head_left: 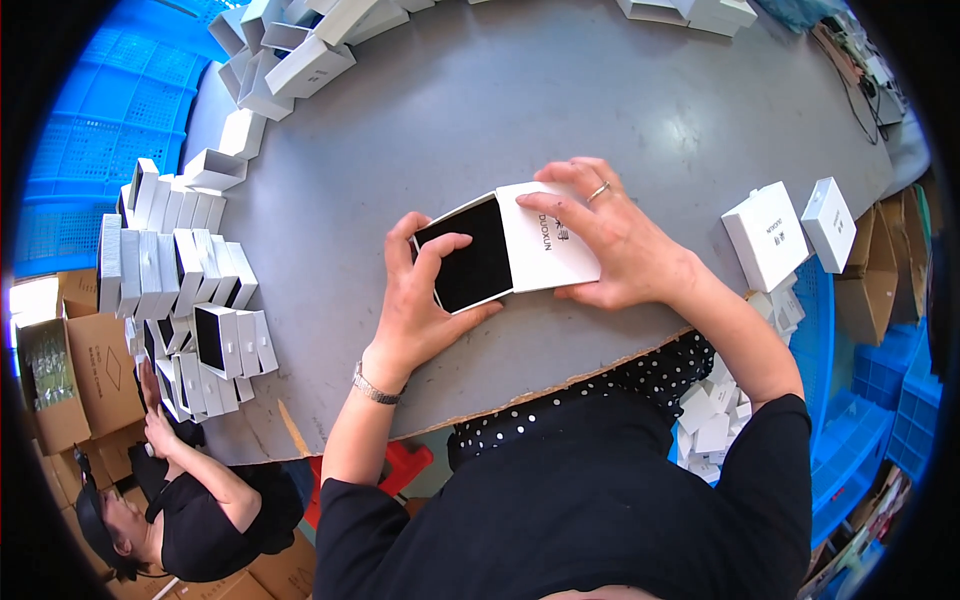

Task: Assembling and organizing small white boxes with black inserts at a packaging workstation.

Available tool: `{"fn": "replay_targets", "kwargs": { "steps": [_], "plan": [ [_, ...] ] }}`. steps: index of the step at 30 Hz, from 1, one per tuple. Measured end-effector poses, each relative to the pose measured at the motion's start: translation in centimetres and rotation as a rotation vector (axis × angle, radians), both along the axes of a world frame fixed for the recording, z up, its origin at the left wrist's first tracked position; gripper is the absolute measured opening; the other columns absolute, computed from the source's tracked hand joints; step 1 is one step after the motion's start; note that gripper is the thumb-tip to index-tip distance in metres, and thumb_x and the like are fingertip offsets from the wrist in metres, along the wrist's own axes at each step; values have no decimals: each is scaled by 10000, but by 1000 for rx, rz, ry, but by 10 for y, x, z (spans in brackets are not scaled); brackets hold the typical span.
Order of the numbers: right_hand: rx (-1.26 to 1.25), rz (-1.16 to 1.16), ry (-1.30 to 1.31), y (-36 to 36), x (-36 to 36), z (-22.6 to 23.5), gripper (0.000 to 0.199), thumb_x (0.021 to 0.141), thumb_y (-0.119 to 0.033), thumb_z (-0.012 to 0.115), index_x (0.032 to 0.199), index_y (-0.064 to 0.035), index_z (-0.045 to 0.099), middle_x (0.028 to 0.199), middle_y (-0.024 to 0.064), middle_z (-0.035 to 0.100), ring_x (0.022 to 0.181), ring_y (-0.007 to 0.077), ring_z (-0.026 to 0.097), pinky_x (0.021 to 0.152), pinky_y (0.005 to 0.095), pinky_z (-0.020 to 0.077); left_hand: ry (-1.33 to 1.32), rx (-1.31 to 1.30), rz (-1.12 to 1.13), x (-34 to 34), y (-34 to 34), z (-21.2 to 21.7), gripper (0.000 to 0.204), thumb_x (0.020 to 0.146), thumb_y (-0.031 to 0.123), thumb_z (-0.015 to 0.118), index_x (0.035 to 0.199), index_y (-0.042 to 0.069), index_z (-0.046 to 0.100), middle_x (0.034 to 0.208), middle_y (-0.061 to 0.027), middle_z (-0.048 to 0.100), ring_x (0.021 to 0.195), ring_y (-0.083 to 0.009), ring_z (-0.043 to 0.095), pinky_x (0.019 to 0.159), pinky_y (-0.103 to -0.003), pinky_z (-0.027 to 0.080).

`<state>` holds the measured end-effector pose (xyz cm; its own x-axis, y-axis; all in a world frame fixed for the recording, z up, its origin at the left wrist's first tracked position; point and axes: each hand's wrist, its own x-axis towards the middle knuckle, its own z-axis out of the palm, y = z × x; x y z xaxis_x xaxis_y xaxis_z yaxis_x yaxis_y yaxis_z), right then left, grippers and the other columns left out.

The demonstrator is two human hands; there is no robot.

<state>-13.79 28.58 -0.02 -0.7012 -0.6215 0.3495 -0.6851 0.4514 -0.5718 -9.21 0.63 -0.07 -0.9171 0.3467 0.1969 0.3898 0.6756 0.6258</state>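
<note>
Between my hands, above the grey table, is a small white box made of a sleeve and an inner tray. My left hand (420,290) grips the box tray (475,262), which has a black lining and white edges; a fingertip rests over the black inside. My right hand (610,235) holds the white box sleeve (545,250), with dark print on its face, thumb below and fingers over the top. The tray sticks out of the sleeve's left end, partly inside it.
Stacked white trays (180,270) stand along the table's left edge, with empty sleeves (290,60) at the far left. Two closed white boxes (768,235) sit at the right edge. A blue crate (815,340) of boxes is below right. A co-worker (200,500) stands at lower left.
</note>
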Motion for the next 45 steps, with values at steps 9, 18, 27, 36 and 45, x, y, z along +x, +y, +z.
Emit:
{"fn": "replay_targets", "kwargs": {
  "steps": [9, 18, 27, 36, 45],
  "plan": [
    [26, 176, -8, 2, -10, 7, 913, 555, -159, 867, 1414, -153, 559, 1427, 198, 440, 1308, 445, 392, 1101, 531, 403, -33, 35, -160, -5, -3, 2, 930, 565, 270, 1000, 1361, 143, 535, 1450, -167, 358, 1361, -360, 412, 1123, -462, 399],
    [42, 56, -13, -36, 7, 8, 936, 565, -164, 841, 1445, -159, 520, 1426, 231, 417, 1338, 461, 366, 1151, 561, 337, -185, 714, 48, -1, 57, -22, 1104, 902, 639, 615, 1640, 22, 74, 1698, -230, 55, 1583, -390, 32, 1257, -506, 139],
    [548, -454, 81, 85, 32, 29, 952, 594, -185, 789, 1492, -153, 475, 1418, 265, 476, 1331, 451, 451, 1143, 548, 307, 570, -568, 859, 26, -92, 45, 599, 749, 290, 852, 1276, 85, 657, 1418, -196, 497, 1362, -415, 382, 1148, -546, 302],
    [909, -725, 38, 139, 69, 101, 762, 688, -266, 837, 1369, -67, 559, 1361, 207, 540, 1268, 408, 515, 1089, 496, 416, 422, -436, 665, 59, -168, 50, 247, 755, -52, 728, 913, 35, 559, 1068, -148, 605, 1105, -368, 577, 983, -462, 452],
    [622, -572, 419, -59, -261, 81, 1087, 697, -389, 882, 1600, -267, 289, 1676, 103, 234, 1571, 320, 162, 1231, 609, 236, 132, -140, -135, 32, -13, 32, 478, 681, 382, 902, 791, 71, 557, 1150, -137, 553, 1194, -377, 526, 1059, -548, 434]
  ]
}}
